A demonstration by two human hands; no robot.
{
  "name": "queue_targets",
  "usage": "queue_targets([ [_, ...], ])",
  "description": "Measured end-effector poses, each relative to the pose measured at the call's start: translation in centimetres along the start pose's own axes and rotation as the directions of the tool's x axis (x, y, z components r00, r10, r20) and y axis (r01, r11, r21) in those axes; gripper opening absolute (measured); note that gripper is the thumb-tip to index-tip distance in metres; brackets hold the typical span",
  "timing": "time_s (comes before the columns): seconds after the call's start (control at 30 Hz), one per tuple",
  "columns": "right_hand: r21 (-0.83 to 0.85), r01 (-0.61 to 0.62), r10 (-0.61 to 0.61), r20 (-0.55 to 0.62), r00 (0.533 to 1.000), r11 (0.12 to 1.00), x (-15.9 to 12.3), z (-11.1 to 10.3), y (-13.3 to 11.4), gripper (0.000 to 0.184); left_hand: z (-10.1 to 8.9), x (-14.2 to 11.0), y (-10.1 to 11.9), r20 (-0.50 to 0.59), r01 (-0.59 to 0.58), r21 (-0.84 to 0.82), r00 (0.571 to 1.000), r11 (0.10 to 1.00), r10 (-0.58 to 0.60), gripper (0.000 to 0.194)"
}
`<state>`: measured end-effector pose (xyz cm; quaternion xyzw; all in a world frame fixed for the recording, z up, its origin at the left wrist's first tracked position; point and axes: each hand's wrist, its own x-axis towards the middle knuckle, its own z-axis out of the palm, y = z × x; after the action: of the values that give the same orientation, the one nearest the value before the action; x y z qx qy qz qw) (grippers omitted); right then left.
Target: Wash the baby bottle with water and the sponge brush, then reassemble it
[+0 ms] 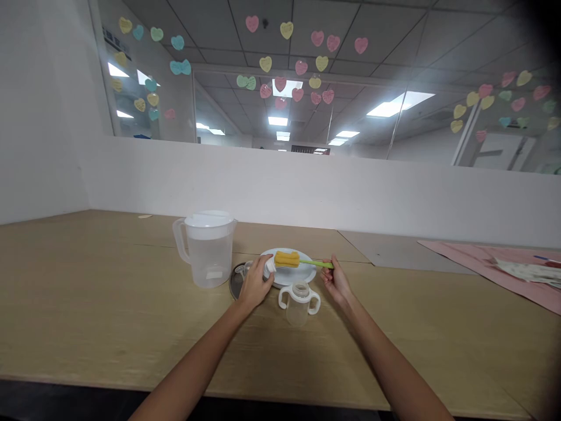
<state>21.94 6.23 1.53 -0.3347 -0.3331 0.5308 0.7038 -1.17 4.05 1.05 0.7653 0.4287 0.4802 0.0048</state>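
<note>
My right hand (336, 282) is closed round the green handle of a bottle brush (287, 259) with a yellow sponge head. In my left hand (255, 285) is a small white bottle cap (269, 266), its opening turned toward the sponge; whether the two touch I cannot tell. Below them a clear baby bottle (298, 310) with two white side handles stands upright and uncovered on the table. Behind the brush lies a white plate (307, 273). A dark round tray (235, 285) with clear small parts (242, 270) on it is partly hidden by my left hand.
A lidded translucent pitcher (210, 251) stands left of the tray. On the right a pink cloth (464, 260) lies with papers (526, 272) and a pen on it, beside a grey mat (403, 251). A white wall (263, 181) closes off the table's back.
</note>
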Motion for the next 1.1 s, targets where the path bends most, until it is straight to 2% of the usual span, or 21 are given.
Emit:
queue_targets([
  [0.17, -0.019, -0.019, 0.020, 0.044, 0.999, 1.000, 0.0, 0.1, -0.2, 0.037, -0.2, -0.1, 0.4, -0.009, -0.008, -0.039, 1.000, 0.999, 0.007, 0.041],
  [0.4, 0.012, 0.033, -0.034, 0.025, 0.999, 0.999, 0.2, -0.2, -0.7, 0.037, -0.2, -0.1, 0.4, -0.084, 0.028, -0.035, 0.996, 0.999, -0.031, 0.044],
  [0.53, 0.044, -0.005, 0.002, 0.073, 0.997, 0.999, 0.0, 0.0, -0.7, 0.037, -0.3, 0.0, 0.6, -0.030, -0.012, -0.068, 0.999, 0.998, 0.010, 0.040],
  [0.67, 0.111, 0.020, -0.025, 0.042, 0.999, 0.994, 0.0, 0.1, -0.7, 0.034, -0.5, -0.1, 1.1, 0.003, -0.064, -0.066, 0.998, 0.996, 0.065, 0.040],
  [0.87, 0.096, 0.012, -0.013, 0.009, 1.000, 0.995, 0.2, -0.1, -0.7, 0.037, -0.7, -0.2, 1.2, -0.047, -0.050, -0.039, 0.998, 0.998, 0.048, 0.043],
  [0.97, 0.050, -0.013, 0.010, 0.066, 0.998, 0.999, 0.0, 0.0, -0.7, 0.039, -1.0, -0.2, 1.3, -0.036, -0.072, -0.051, 0.997, 0.996, 0.070, 0.042],
  [1.1, 0.043, -0.076, 0.068, 0.165, 0.984, 0.996, -0.4, 0.1, -1.0, 0.038, -1.4, -0.3, 1.7, 0.050, -0.143, -0.078, 0.988, 0.987, 0.148, 0.041],
])
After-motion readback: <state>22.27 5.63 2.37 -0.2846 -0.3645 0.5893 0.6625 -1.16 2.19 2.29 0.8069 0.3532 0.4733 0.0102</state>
